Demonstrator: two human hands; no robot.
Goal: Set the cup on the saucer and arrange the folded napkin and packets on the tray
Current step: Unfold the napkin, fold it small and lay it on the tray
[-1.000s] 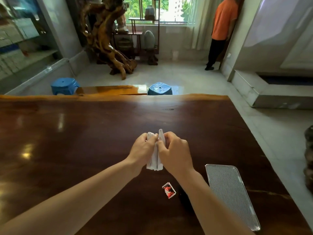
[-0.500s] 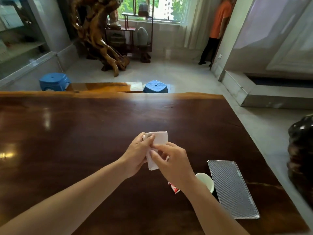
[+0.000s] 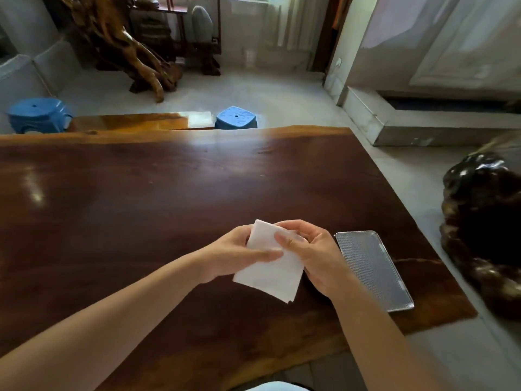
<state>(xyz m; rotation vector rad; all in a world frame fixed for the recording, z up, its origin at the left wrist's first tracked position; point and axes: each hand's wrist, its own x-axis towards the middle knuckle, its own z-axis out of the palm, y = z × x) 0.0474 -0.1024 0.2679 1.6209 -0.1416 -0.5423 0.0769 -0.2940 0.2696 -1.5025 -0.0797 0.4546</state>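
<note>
A white folded napkin (image 3: pixel 270 266) is held above the dark wooden table (image 3: pixel 141 207) by both hands. My left hand (image 3: pixel 236 255) grips its left side with the thumb across the front. My right hand (image 3: pixel 310 255) pinches its upper right edge. A silver ribbed rectangular tray (image 3: pixel 372 269) lies flat on the table just right of my right hand, with nothing on it. The cup, saucer and packets are hidden behind my hands and arms or out of view.
The table's right edge runs close past the tray, with a dark glossy carved object (image 3: pixel 485 227) beyond it. Two blue stools (image 3: pixel 236 117) (image 3: pixel 36 112) and a wooden bench (image 3: pixel 141 121) stand past the far edge.
The napkin has gone from edge-on between my hands to a flat square facing me. The view tilted down, and the cup and red packet seen earlier are now covered.
</note>
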